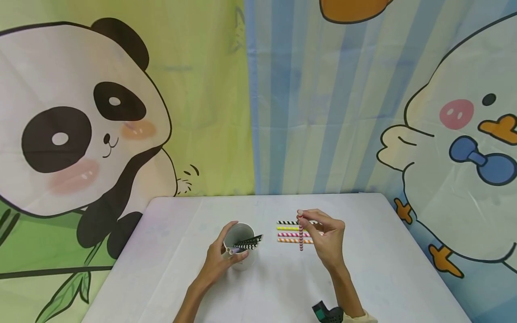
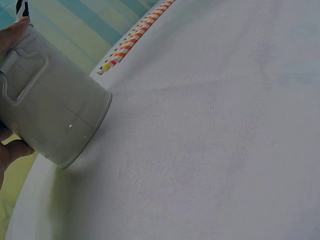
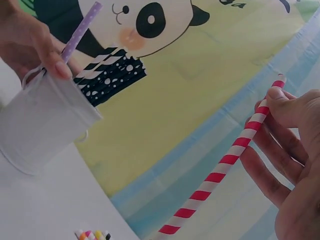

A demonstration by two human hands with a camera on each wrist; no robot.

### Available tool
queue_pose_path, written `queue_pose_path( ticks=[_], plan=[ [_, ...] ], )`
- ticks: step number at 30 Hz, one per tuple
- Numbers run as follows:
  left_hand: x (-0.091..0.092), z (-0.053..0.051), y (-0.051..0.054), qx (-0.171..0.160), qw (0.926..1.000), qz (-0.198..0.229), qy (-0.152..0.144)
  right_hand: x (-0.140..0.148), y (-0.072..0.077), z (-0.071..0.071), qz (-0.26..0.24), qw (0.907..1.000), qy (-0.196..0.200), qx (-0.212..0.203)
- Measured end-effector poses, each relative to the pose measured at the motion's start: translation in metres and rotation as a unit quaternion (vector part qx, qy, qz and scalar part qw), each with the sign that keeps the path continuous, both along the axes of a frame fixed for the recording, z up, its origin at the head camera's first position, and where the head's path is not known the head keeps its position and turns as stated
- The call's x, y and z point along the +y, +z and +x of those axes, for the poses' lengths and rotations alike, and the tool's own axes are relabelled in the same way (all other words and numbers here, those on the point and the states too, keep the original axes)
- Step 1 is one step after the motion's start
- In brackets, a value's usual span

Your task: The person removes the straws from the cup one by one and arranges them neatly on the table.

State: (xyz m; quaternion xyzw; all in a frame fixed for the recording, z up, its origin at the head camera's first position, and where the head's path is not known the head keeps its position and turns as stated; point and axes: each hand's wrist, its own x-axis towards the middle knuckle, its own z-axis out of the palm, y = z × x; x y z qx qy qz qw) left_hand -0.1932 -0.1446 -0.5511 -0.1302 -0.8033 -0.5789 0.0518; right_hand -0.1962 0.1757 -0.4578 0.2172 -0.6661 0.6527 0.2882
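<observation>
Red-striped straw (image 1: 300, 240), held right of the white pail (image 1: 244, 263)
We see the right hand's (image 1: 328, 240) fingers pinching it, the left hand's (image 1: 220, 256) gripping the pail, more striped straws (image 1: 284, 235) lying right of the pail.

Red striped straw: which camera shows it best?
The right wrist view: the red striped straw looks large, its stripes clear, in the right hand. The head view shows it small; the left wrist view, not at all.
</observation>
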Motion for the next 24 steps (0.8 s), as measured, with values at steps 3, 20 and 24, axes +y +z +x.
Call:
queue_pose_path(
  ticks=[3,20,24],
  plan=[
    [0.0,-0.001,-0.001,0.004,1.0,-0.002,-0.002,0.0,-0.001,0.0,0.025,0.9996,-0.012,-0.011],
    [0.0,-0.001,-0.001,0.013,0.9999,0.0,-0.009,0.0,-0.017,-0.005,0.124,0.9914,-0.036,-0.019],
    [0.0,-0.002,-0.002,0.012,0.9999,-0.001,-0.008,-0.001,-0.024,-0.005,0.192,0.9781,-0.078,0.013]
  ],
)
